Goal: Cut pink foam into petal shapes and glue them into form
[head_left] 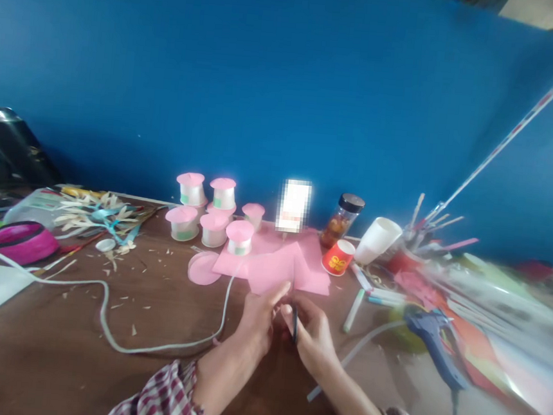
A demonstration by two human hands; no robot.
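Observation:
My left hand is closed, its thumb on top, on the near edge of a sheet of pink paper. That sheet is raised and bent above a flat pink sheet on the table. My right hand is closed around the dark handle of what look like scissors, close beside my left hand. The blades are mostly hidden where they meet the paper. Just left of the paper lie pink paper discs. Several white cups topped with pink discs stand beyond them.
A white cable snakes across the table's left side. A blue glue gun lies at the right, near several markers. Toward the wall stand a red paper cup, a white cup and a dark-lidded jar.

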